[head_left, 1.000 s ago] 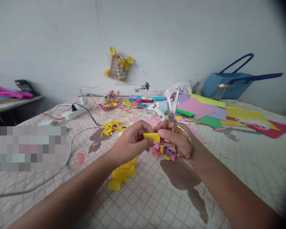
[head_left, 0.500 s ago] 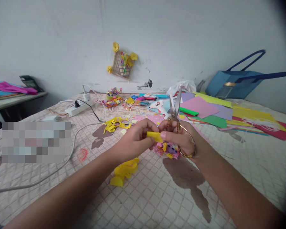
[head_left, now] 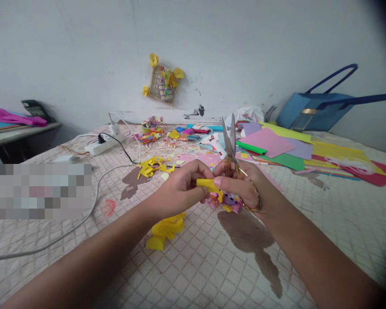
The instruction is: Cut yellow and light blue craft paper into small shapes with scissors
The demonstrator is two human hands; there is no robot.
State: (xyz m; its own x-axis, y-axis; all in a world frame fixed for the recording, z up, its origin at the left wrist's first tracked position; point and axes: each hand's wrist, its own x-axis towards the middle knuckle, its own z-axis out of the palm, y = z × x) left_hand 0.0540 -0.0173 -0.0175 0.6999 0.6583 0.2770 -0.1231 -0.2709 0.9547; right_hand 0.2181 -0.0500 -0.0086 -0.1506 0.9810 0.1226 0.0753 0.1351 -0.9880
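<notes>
While both hands pinch it, the yellow paper (head_left: 206, 185) sits between left hand (head_left: 178, 191) and right hand (head_left: 241, 186), scissors (head_left: 230, 141) hooked on the right; open bedspread (head_left: 324, 223) all around.

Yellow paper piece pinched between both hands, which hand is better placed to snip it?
Probably the right hand: it already carries the scissors, blades pointing up just beyond the yellow paper piece. The left hand only pinches the paper.
</notes>
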